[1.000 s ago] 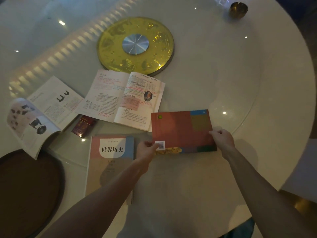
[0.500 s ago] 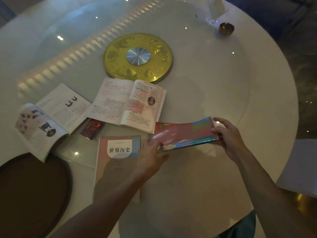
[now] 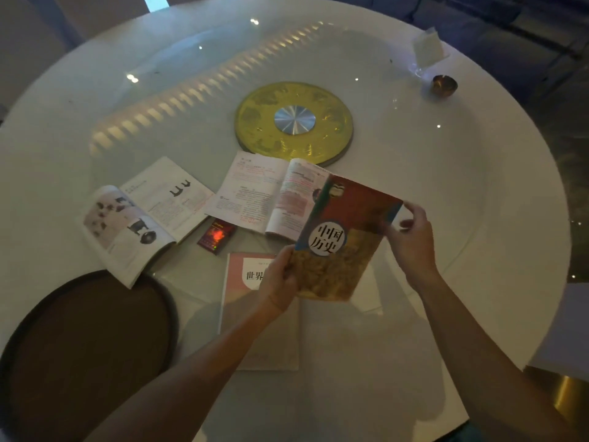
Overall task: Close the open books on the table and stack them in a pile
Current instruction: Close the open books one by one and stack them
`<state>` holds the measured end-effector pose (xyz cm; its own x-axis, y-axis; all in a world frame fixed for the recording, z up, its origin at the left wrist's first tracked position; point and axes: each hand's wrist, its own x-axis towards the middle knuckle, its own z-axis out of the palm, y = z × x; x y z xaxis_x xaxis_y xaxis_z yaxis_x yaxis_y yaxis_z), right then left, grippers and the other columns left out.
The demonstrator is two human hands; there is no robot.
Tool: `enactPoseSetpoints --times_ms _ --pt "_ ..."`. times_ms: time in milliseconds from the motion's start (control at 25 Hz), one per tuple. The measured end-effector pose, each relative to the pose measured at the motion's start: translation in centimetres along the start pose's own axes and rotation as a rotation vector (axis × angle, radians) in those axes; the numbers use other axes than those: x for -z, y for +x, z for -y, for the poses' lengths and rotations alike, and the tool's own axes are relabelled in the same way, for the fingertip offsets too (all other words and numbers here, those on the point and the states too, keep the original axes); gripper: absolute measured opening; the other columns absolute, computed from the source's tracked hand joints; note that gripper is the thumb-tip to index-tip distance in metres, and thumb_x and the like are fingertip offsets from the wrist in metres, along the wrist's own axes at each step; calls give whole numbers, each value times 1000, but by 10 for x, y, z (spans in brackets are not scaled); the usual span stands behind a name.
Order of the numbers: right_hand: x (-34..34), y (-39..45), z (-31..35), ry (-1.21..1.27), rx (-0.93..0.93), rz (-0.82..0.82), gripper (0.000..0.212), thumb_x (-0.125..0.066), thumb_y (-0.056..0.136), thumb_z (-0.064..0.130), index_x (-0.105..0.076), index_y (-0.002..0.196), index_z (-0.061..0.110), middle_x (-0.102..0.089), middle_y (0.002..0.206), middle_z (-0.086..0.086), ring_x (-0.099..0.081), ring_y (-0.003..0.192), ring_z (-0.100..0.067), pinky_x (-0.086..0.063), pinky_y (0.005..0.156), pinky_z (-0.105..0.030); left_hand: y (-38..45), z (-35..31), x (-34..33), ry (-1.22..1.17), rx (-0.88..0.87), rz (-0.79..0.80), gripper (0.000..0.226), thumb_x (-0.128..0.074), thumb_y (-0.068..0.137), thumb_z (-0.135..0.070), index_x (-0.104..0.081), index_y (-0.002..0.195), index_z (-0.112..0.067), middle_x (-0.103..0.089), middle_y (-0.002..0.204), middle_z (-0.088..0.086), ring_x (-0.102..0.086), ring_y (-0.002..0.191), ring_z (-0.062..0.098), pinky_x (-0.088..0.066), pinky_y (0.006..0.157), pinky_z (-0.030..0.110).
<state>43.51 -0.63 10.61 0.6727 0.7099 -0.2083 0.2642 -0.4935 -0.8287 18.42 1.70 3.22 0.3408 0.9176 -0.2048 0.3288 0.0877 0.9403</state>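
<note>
A: Closed red-and-gold paperback history book [image 3: 344, 237]?
B: Tilted above the round white table's [image 3: 446, 186] near edge; left hand [image 3: 277, 282] grips its lower corner (cover up), right hand [image 3: 411, 240] pinches its right edge.

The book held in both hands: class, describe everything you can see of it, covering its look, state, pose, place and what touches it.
The held book is a closed, thin paperback with a glossy cover: red at the top, a blue corner, a golden textured picture below, and a white circle with dark characters. It is lifted off the table and tilted, front cover towards the camera. The left hand grips its lower left edge; the right hand touches its right edge. It overlaps the view of an open book behind.
</note>
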Motion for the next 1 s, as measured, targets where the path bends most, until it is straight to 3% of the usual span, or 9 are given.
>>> enactPoseSetpoints --times_ms 80,120,240,360,480,600,720,800,1000 --pt "-24 -17 -18 -16 -156 41 76 -73 87 49 -44 148 13 -50 146 -13 -53 129 -31 -49 99 -46 -8 9 18 -217 78 34 35 -50 98 -3 -61 122 -27 -69 111 -1 -68 103 18 -62 79 29" --pt "-40 -27 -26 82 -263 127 70 -72 89 47 -49 144 11 -53 146 -15 -55 127 -31 -47 99 -45 -13 17 31 -317 114 52 33 -52 98 -9 -61 123 -28 -71 115 2 -69 106 20 -62 82 32" --pt "-78 -59 -42 275 -410 380 20 -67 95 18 -70 110 5 -72 117 -23 -70 90 -26 -54 79 -36 -28 43 61 -514 234 77 40 -53 103 -9 -54 141 -19 -67 132 7 -66 119 22 -60 93 37" --pt "-110 -81 -62 171 -392 437 12 -64 95 9 -74 101 8 -75 96 -18 -68 78 -24 -57 72 -38 -44 70 84 -464 374 -12 43 -50 104 -5 -53 143 -21 -65 134 7 -66 119 21 -60 93 37" --pt "-134 -100 -72 96 -414 507 17 -61 97 10 -77 95 8 -77 84 -8 -68 78 -24 -56 73 -37 -59 104 99 -388 508 -36 37 -51 103 -8 -58 132 -29 -66 132 9 -65 119 27 -57 98 50" --pt "-153 -117 -87 -39 -431 507 19 -58 98 15 -67 88 1 -71 89 -19 -64 77 -25 -52 66 -36 -69 120 102 -212 586 30 40 -52 101 -9 -55 138 -25 -67 128 6 -65 118 27 -56 98 50" --pt "-169 -128 -105 -147 -381 441 20 -57 91 22 -54 87 3 -63 90 -27 -61 74 -32 -52 62 -44 -70 129 107 152 521 8 37 -60 94 -16 -58 130 -19 -69 119 2 -67 113 24 -57 94 44" --pt "-175 -134 -102 -174 -352 373 13 -59 88 21 -58 90 9 -67 89 -18 -65 79 -33 -58 68 -51 -72 128 113 271 469 28 39 -64 89 -18 -56 127 -18 -69 118 3 -66 109 23 -56 90 39" --pt "-171 -150 -88 -282 -304 256 6 -57 91 12 -58 87 15 -65 84 -5 -58 72 -18 -46 61 -36 -74 132 119 599 323 151 28 -62 91 -30 -62 117 -17 -61 108 2 -63 97 20 -52 81 32"
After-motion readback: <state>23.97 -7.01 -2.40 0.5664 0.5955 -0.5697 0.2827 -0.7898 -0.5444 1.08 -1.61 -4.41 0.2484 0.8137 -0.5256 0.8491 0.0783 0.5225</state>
